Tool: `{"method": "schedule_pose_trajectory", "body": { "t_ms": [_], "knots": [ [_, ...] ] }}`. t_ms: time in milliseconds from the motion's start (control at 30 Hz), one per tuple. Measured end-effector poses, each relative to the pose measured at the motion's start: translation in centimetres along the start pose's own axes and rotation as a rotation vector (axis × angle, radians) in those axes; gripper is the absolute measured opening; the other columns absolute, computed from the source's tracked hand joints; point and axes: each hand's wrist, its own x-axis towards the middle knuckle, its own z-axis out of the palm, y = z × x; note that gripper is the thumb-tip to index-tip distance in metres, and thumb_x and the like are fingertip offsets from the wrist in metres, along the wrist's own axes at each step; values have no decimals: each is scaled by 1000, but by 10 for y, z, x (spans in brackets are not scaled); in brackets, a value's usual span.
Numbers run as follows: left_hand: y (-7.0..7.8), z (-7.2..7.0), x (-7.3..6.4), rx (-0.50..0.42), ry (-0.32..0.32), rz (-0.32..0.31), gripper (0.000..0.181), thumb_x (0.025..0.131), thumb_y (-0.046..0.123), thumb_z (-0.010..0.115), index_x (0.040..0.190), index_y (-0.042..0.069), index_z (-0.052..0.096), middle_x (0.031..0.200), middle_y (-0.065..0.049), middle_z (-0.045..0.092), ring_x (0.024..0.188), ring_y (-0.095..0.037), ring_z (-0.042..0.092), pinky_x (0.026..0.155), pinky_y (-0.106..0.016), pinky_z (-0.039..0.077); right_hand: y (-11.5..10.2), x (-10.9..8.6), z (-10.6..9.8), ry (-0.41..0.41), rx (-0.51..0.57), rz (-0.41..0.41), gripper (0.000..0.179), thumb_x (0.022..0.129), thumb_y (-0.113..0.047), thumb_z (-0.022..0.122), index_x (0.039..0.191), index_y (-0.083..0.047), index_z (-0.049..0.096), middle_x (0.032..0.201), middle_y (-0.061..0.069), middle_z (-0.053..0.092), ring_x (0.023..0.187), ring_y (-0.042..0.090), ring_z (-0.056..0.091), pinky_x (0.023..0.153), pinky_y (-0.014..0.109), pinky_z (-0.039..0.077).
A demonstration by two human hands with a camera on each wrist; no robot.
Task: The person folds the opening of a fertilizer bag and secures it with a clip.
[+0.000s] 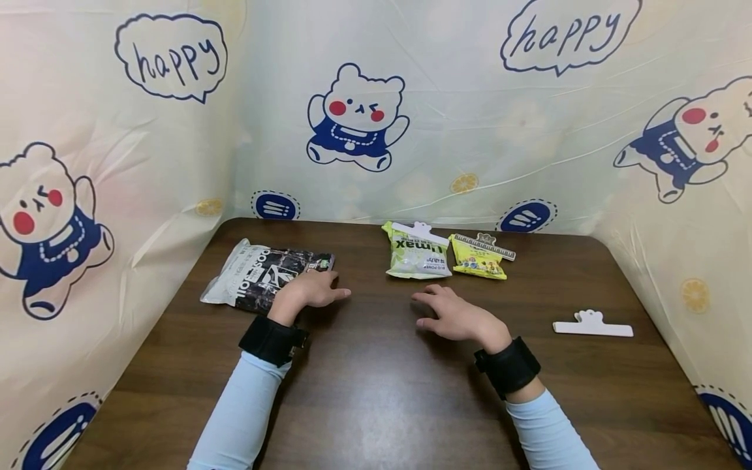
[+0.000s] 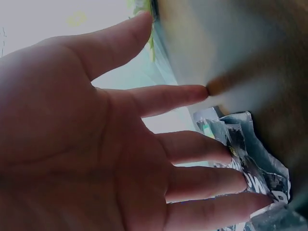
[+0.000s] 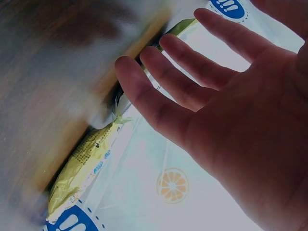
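A black and silver plastic bag (image 1: 258, 277) lies flat at the back left of the table. My left hand (image 1: 310, 289) is at its right edge, fingers spread; in the left wrist view the fingertips overlap the bag (image 2: 248, 144), and I cannot tell if they press it. To the right, my right hand (image 1: 455, 313) hovers over the wood with loosely extended fingers and holds nothing. Beyond it lie a green and white snack bag (image 1: 418, 256) with a white clip (image 1: 420, 228) along its top, and a smaller yellow packet (image 1: 478, 260) with a ruler-marked clip (image 1: 486, 245).
A loose white clip (image 1: 593, 326) lies on the right side of the dark wooden table (image 1: 376, 391). Around the table's back and sides hangs a pale printed curtain (image 1: 446, 130) with cartoon bears.
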Motion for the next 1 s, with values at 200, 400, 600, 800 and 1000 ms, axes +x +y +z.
{"method": "schedule_pose_trajectory", "body": {
  "t_ms": [200, 400, 600, 800, 1000],
  "knots": [
    [12, 4, -1, -17, -46, 27, 71, 109, 44, 50, 158, -4, 36, 161, -34, 40, 148, -56, 30, 120, -67, 29, 2, -1, 0, 0, 8, 3, 54, 104, -20, 64, 152, 0, 48, 157, 32, 42, 144, 50, 37, 114, 66, 37],
    [-1, -7, -8, -43, -11, 94, 67, 109, 34, 54, 157, -8, 35, 161, -34, 39, 149, -52, 33, 121, -63, 30, 3, -1, 4, -6, 23, -10, 54, 104, -19, 64, 152, 1, 48, 156, 33, 42, 143, 50, 38, 114, 66, 37],
    [-41, -23, -17, -7, 67, -81, 67, 93, 2, 61, 158, 5, 43, 165, -40, 23, 152, -62, 7, 109, -88, 16, 3, -2, 3, -6, 28, 8, 54, 104, -20, 64, 152, -1, 49, 156, 31, 42, 144, 48, 38, 114, 65, 38],
    [-63, -21, -17, -84, 31, -229, 83, 89, -4, 62, 164, 12, 30, 166, -42, -2, 149, -66, -14, 99, -97, 5, 3, -3, -1, -11, 23, 15, 54, 105, -21, 64, 152, -1, 49, 157, 32, 42, 143, 48, 38, 114, 65, 38],
    [-60, -20, -17, -51, 38, -227, 84, 88, 1, 68, 163, 13, 32, 165, -42, 3, 148, -67, -5, 99, -97, 11, 3, -3, -3, -12, 25, 11, 54, 105, -21, 64, 152, 0, 49, 157, 33, 41, 142, 49, 39, 114, 66, 38]
  ]
}}
